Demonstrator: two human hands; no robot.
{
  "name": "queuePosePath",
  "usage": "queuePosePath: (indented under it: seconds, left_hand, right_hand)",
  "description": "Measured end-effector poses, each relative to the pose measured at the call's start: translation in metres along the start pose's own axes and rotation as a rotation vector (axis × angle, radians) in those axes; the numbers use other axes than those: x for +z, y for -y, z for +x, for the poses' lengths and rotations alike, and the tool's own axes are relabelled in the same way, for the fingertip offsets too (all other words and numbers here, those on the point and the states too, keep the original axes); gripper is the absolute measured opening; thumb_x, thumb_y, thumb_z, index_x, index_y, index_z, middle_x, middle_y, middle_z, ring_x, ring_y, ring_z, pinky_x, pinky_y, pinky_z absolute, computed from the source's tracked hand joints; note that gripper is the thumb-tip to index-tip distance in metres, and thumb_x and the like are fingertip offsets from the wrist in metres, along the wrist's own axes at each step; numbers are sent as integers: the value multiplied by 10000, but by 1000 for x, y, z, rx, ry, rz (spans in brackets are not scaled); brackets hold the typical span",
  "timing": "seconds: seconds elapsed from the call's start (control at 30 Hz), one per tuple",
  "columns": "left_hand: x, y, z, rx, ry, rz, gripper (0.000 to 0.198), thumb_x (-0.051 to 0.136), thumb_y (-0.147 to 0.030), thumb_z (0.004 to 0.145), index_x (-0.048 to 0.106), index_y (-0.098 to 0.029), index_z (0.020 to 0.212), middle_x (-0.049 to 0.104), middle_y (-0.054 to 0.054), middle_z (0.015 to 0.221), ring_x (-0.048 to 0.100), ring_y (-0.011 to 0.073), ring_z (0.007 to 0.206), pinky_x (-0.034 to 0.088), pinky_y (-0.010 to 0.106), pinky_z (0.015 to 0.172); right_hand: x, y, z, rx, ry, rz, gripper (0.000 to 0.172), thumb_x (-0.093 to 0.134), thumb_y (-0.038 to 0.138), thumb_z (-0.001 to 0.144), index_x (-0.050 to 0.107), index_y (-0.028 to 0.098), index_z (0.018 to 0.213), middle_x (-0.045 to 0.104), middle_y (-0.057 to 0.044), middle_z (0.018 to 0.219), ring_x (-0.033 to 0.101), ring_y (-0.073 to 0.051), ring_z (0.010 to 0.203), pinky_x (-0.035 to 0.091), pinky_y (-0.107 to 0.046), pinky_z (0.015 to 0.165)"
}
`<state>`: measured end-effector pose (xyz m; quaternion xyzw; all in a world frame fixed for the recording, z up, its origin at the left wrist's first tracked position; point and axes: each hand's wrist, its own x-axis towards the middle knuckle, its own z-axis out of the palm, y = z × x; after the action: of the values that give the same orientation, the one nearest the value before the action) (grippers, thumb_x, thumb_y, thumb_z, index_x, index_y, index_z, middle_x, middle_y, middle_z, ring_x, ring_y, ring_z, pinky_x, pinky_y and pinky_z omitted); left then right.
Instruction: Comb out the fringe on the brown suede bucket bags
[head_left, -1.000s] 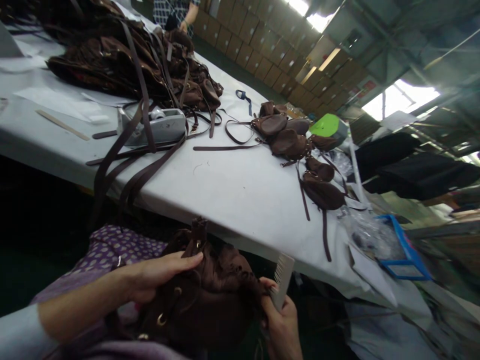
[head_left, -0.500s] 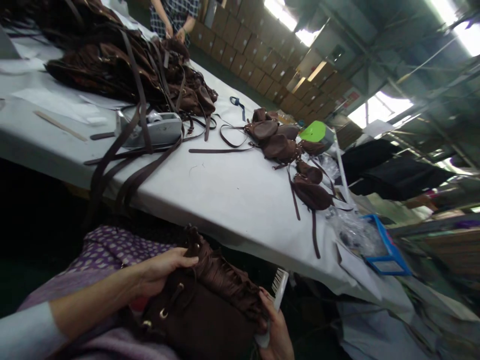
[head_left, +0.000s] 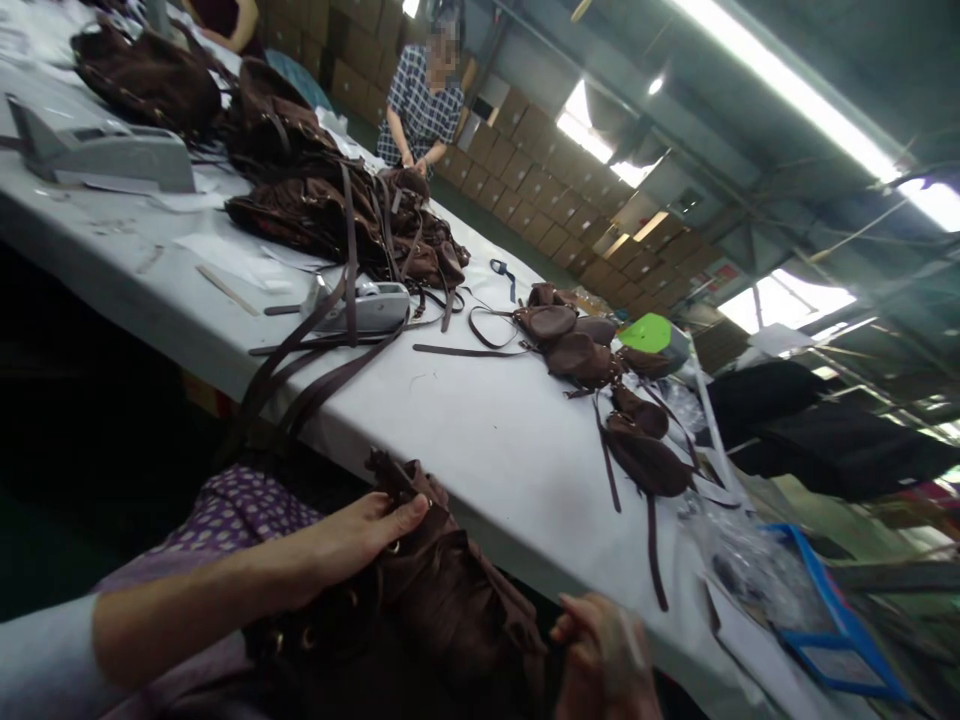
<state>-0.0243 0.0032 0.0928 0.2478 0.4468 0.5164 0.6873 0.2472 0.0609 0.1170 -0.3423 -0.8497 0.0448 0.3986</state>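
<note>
A dark brown drawstring bag (head_left: 465, 600) with brass-coloured eyelets and a gathered satin-like lining lies against my lap. My left hand (head_left: 360, 545) is closed on its upper edge, thumb over the lining. At the bag's right side, my right hand (head_left: 600, 660) is curled and smeared by motion, slightly apart from the lining. A pale blurred shape, apparently the white brush (head_left: 631, 640) seen more clearly earlier, lies along that hand. The bag's lower part is dark and cut off by the frame.
Across the white-covered table (head_left: 480, 430) lie piled brown bags (head_left: 322, 220), smaller brown pouches (head_left: 577, 355) and hanging straps. Two grey tape dispensers (head_left: 375, 308) stand left. A blue crate (head_left: 840, 640) is at right. A person in a checked shirt (head_left: 424, 110) works at the far side.
My view has swung, bringing more of the table's left end into sight. My right hand has drawn away from the bag's edge; my left hand still holds the bag, whose lining stands further up.
</note>
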Motion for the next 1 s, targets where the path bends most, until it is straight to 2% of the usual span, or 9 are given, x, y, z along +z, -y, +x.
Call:
queuePosePath:
  seconds: [0.1,0.17,0.27,0.37,0.53,0.7,0.83,0.93,1.0]
  left_hand:
    - [-3,5,-3,-20,-1,-7,539,566,-599,815,652,-173,1134,658,70,1192,558,269,1157,423,341,983]
    - [-6,11,-4,-46,-7,-26,564,548,-616,817,653,-157,1126,662,85,1181,577,276,1127,427,361,980]
    - [-9,17,-4,-57,-18,-53,590,523,-641,818,660,-146,1108,680,87,1141,604,272,1079,427,373,977]
    - [-10,17,-2,-75,-19,-42,593,504,-657,818,682,-148,1066,699,76,1095,607,267,1073,432,362,962]
    - [-5,19,6,-55,91,12,598,473,-663,831,696,-156,1058,705,71,1082,587,273,1092,420,368,966]
    - [5,30,11,-89,126,-15,582,456,-644,851,665,-181,1135,681,66,1147,511,278,1203,384,390,1012]
    - [11,32,14,-59,143,-67,526,481,-590,868,680,-168,1110,678,68,1157,544,268,1173,374,376,1029]
    - [13,36,17,-59,124,-143,496,505,-575,863,698,-167,1068,677,67,1160,584,261,1119,380,362,1024]
    - [12,43,19,-91,105,-212,505,514,-585,851,704,-160,1047,692,78,1126,608,266,1081,397,366,1006]
  right_hand:
    - [19,17,18,-315,197,-123,394,333,426,991,515,145,1198,656,-87,875,639,-175,699,496,-260,597]
    - [33,26,25,-446,276,-137,309,310,310,1008,487,127,1182,655,-56,783,622,-155,616,475,-245,559]
    - [47,36,28,-581,366,-154,249,291,137,985,506,129,1109,624,-24,698,590,-140,560,448,-242,548]
    - [53,41,25,-659,401,-215,291,271,107,974,533,154,1090,637,-50,776,604,-156,640,447,-260,598]
    - [59,31,13,-620,465,-331,375,198,118,981,557,154,1084,606,-51,766,576,-163,646,444,-271,618]
    - [67,5,5,-430,459,-495,387,183,98,975,534,126,1137,578,-59,749,552,-182,640,441,-290,600]
    - [75,-6,-2,-341,453,-522,370,213,91,972,530,118,1162,566,-57,733,542,-184,631,442,-284,579]
    - [76,-11,-5,-329,466,-528,385,211,97,974,534,116,1183,577,-64,741,545,-190,637,450,-298,577]
    - [72,-16,-8,-382,463,-499,391,218,106,974,531,116,1207,596,-76,770,552,-200,651,467,-322,592]
